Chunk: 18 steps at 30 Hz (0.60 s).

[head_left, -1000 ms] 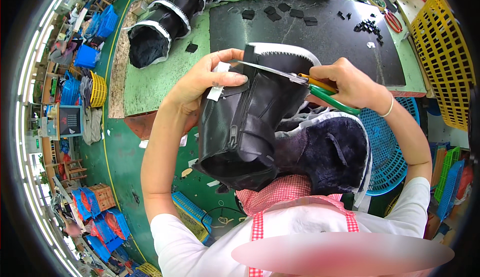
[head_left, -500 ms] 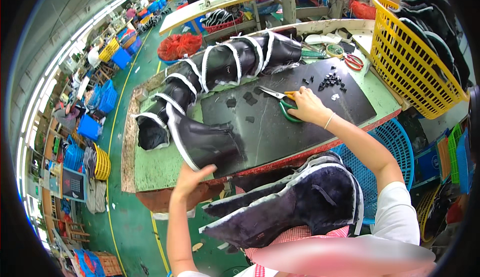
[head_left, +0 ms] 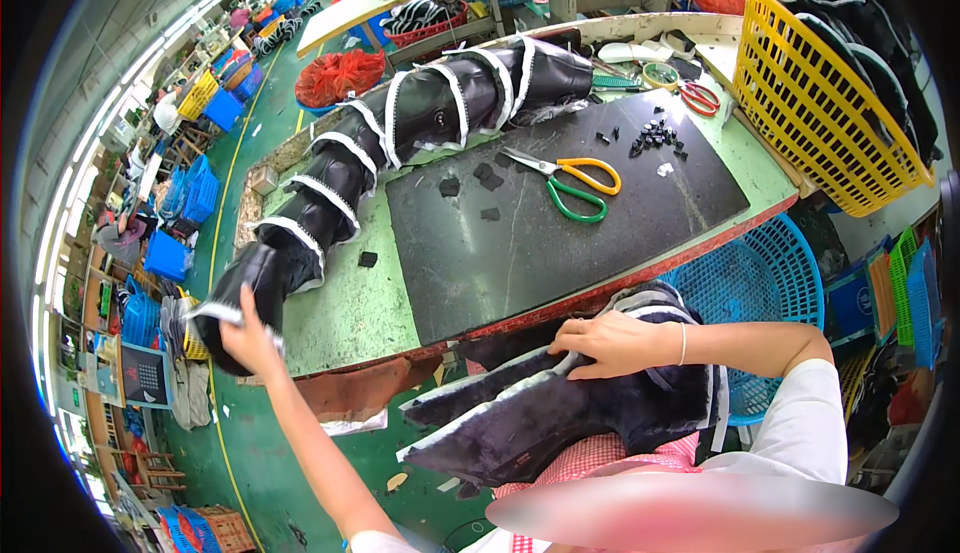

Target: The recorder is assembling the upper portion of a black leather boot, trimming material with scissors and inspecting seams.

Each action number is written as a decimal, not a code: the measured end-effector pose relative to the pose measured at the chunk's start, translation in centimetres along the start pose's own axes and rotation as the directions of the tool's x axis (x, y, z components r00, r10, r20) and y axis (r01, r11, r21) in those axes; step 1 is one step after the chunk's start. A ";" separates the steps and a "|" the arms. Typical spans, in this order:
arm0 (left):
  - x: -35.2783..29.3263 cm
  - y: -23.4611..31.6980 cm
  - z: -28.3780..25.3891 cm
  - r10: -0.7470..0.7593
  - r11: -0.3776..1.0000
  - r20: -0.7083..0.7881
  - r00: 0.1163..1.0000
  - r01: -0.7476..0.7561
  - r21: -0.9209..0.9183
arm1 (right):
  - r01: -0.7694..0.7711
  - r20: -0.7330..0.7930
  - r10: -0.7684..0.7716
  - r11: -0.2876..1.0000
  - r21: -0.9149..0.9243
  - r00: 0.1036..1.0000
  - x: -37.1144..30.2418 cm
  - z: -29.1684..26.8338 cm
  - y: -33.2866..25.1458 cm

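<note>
At the table's left end my left hand is closed on a glossy black boot upper with a white edge, held at the end of a curved row of nested black boot uppers. My right hand has its fingers curled over the edge of a dark fleece-lined boot upper lying in a small stack across my lap. Scissors with one orange and one green handle lie partly spread on the black slab. Neither hand touches them.
Small black pieces and dark scraps lie on the slab. Red-handled scissors and a tape roll sit at the back. A tall yellow basket stands right; a blue basket is beside my lap.
My right hand has let go of the scissors and moved down to the uppers in my lap. My left hand has carried the glossy boot upper from the slab leftward to the row's end.
</note>
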<state>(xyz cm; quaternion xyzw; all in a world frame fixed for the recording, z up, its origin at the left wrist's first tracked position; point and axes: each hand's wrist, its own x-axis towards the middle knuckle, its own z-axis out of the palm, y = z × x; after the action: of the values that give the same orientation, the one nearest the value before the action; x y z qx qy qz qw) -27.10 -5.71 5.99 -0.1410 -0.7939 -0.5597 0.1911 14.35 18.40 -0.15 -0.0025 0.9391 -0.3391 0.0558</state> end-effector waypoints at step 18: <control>-13.2 3.1 -3.6 -0.043 0.854 0.941 0.337 0.500 -0.140 | 0.101 -0.414 -0.124 0.992 -0.077 0.902 -1.3 -0.5 -2.4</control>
<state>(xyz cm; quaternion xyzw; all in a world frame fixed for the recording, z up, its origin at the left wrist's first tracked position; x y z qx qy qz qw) -13.56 -8.18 3.55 -0.3224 -0.6405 -0.5631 -0.4107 15.49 16.94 1.93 0.0145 0.9364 -0.3089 -0.1660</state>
